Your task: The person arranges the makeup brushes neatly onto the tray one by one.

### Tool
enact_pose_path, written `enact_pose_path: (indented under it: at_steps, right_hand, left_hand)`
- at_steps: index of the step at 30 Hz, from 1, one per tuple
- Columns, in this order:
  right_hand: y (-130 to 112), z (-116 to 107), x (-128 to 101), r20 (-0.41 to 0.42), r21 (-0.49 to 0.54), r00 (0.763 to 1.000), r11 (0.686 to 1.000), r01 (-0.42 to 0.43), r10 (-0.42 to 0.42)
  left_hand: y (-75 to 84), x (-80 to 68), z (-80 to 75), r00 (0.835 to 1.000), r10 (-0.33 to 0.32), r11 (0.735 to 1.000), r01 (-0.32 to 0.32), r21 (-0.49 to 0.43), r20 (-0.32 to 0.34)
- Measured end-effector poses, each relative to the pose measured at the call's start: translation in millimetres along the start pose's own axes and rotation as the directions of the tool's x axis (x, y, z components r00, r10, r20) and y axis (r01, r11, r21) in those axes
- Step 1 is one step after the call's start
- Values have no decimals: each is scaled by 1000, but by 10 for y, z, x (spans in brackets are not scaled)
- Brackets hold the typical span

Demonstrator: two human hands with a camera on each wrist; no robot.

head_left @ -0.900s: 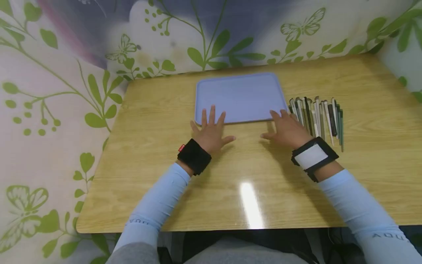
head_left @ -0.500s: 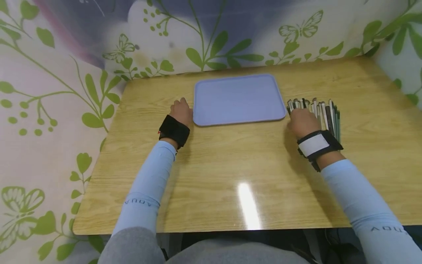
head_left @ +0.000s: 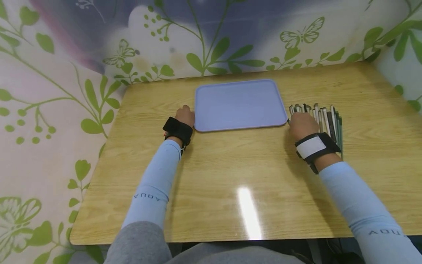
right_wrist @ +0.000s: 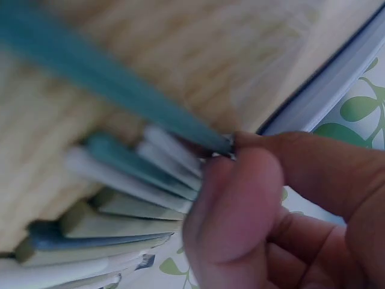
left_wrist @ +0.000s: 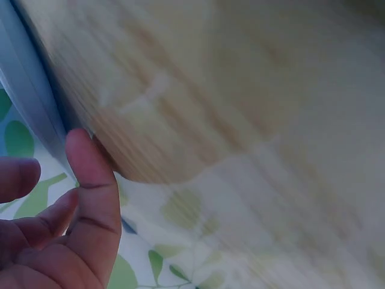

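A pale blue-violet tray [head_left: 240, 104] lies flat on the wooden table. My left hand [head_left: 185, 116] is at its left edge; in the left wrist view the loosely bent index finger [left_wrist: 90, 162] reaches the tray rim [left_wrist: 36, 90], with the thumb [left_wrist: 18, 177] apart from it. To the right of the tray, my right hand [head_left: 303, 126] is over a row of slim brushes [head_left: 324, 119]. Thumb and fingers pinch a teal-handled brush [right_wrist: 120, 84] near its metal collar, its handle slanting above the others in the right wrist view.
The row holds several brushes with white, olive, black and green handles, side by side. A patterned wall [head_left: 204, 44] rises behind the table [head_left: 211, 183] and along its left side. A bright light reflection [head_left: 249, 214] shows near the front edge.
Both hands, earlier spread at the tray's front edge, have moved outward. The left is now at the tray's left edge; the right has come down on the brushes and pinches one.
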State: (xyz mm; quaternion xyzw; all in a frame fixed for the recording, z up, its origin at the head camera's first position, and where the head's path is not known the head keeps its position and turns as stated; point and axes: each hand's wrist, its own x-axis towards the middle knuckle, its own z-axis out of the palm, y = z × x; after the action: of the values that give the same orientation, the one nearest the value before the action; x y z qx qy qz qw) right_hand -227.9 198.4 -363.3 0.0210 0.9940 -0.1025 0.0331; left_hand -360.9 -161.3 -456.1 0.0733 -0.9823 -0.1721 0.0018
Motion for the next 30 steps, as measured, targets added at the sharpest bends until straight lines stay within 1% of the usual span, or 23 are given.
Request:
enact_pose_path:
  at_steps: [1,2,3,8,9,10,11,12,13,14,15,16,17,18,19,20,21,23,25,26,27,28,30]
  right_hand:
    - [-20,0,3,1,-3,1000,1000,-12,12]
    - [-40,-2,7,3,-9,1000,1000,-24,24]
    - [-61,0,13,1,-17,999,999,-33,33]
    - [-150,34,53,-3,-84,997,994,-73,73]
    - [-163,41,58,-6,-97,997,992,-75,75]
    - [-174,47,64,-7,-110,997,991,-74,73]
    - [-180,52,70,-12,-114,998,991,-69,68]
    - [-183,54,73,-12,-120,997,990,-72,71]
    - [-185,53,77,-8,-118,997,990,-78,77]
    - [-181,50,77,1,-115,996,990,-84,85]
    - [-174,47,75,12,-106,996,990,-92,94]
    - [-170,33,71,21,-101,995,991,-92,95]
    - [-162,17,62,31,-92,995,991,-93,96]
    - [-150,1,54,37,-89,995,992,-86,89]
    - [-141,-21,43,38,-79,996,994,-81,84]
    - [-131,-47,31,37,-72,996,995,-75,78]
    - [-124,-75,26,25,-63,997,996,-67,68]
    - [-123,-138,33,-14,-46,999,998,-48,48]
    - [-158,-208,56,-49,-1,997,998,-58,58]
    - [-187,-244,72,-66,15,997,999,-50,51]
    - [-228,-276,92,-84,42,995,998,-46,49]
    - [-284,-308,112,-92,73,994,996,-45,52]
    - [-440,-377,164,-91,143,995,989,-34,47]
  left_hand:
    - [-42,77,82,1000,7,1000,-7,10,-26]
    - [-138,252,252,1000,-5,1000,5,-1,-1]
    - [-186,343,344,1000,6,1000,-6,5,-27]
    - [-293,628,573,999,39,999,-39,-18,-35]
    - [-325,676,633,994,64,998,-64,8,-88]
    - [-386,785,734,993,73,997,-73,8,-91]
    - [-475,930,863,994,76,997,-76,7,-81]
    - [-584,1111,1031,994,77,997,-77,1,-78]
    - [-744,1370,1293,989,91,996,-91,9,-113]
    - [-854,1548,1456,990,89,996,-90,-2,-107]
    - [-917,1644,1548,990,94,995,-95,-6,-105]
    - [-954,1703,1594,990,92,996,-93,-11,-106]
    - [-939,1666,1543,991,92,995,-94,-20,-98]
    - [-899,1596,1469,989,99,995,-102,-15,-112]
    - [-811,1443,1305,987,108,994,-111,-19,-117]
    - [-674,1221,1066,992,96,995,-99,-30,-81]
    - [-574,1059,896,992,99,994,-102,-25,-82]
    - [-449,868,678,993,86,996,-89,-28,-75]
    - [-408,794,597,994,81,996,-84,-30,-77]
    - [-416,796,614,993,82,996,-84,-30,-80]
    - [-436,801,649,988,97,995,-101,-23,-116]
    - [-449,803,673,991,88,995,-93,-41,-102]
    - [-485,822,736,997,64,990,-68,-122,-33]
